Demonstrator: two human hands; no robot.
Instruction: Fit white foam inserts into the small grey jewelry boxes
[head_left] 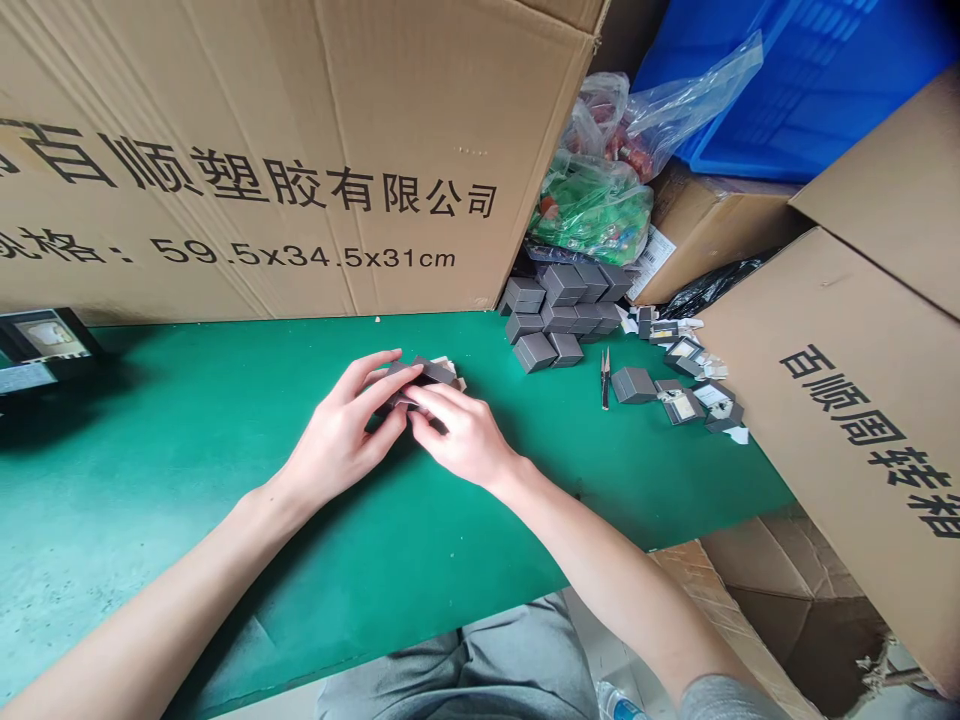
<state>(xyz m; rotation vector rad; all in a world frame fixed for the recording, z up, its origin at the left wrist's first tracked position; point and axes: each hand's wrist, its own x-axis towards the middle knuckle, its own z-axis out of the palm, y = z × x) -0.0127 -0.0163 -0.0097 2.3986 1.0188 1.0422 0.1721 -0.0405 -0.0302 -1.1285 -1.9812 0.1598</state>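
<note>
A small dark grey box with some whitish material at its right side is on the green table, partly hidden by my hands. My left hand has its fingers round the box's left side and top. From the right, my right hand presses its fingertips on the near side of the same box, close to the left fingertips. What lies between the fingertips is too small to make out.
Grey boxes are stacked at the back right. Tweezers lie beside a single grey box and several open ones. Large cartons stand behind and at right. A dark framed item sits at far left.
</note>
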